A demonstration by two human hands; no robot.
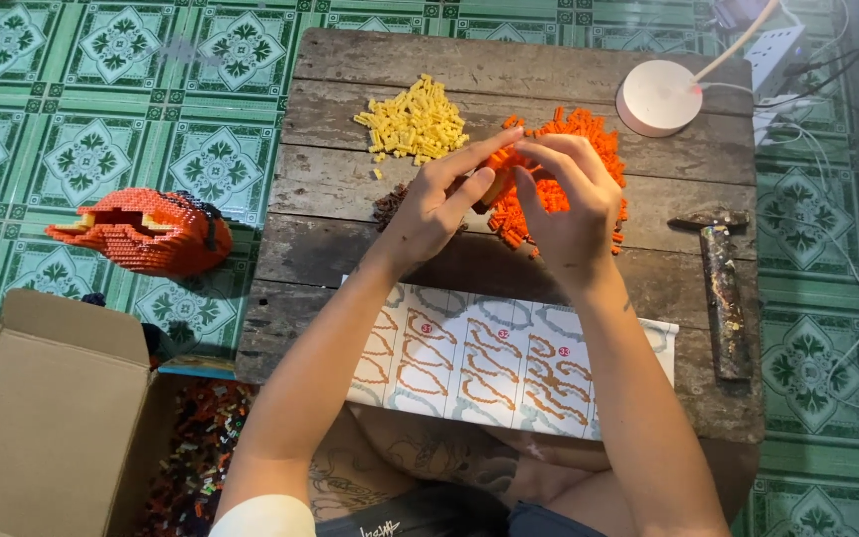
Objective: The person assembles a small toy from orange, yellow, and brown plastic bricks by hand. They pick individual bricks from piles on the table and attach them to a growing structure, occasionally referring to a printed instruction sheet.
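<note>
My left hand [436, 202] and my right hand [571, 202] meet above a low wooden table [350, 259], fingertips pinching a small piece of joined orange bricks [505, 165]. Right behind them lies a pile of orange mini bricks [589, 139]. A pile of yellow mini bricks [415, 122] sits further back left. A few dark brown bricks [387, 206] peek out beside my left hand. An instruction sheet [469, 363] with orange outline diagrams lies at the table's near edge, partly under my forearms.
A half-built orange brick model [146, 231] sits on the green tiled floor to the left. An open cardboard box [42, 418] and loose mixed bricks [196, 447] are lower left. A hammer [723, 288] lies on the table's right side; a round white device [656, 96] with cables sits at the back.
</note>
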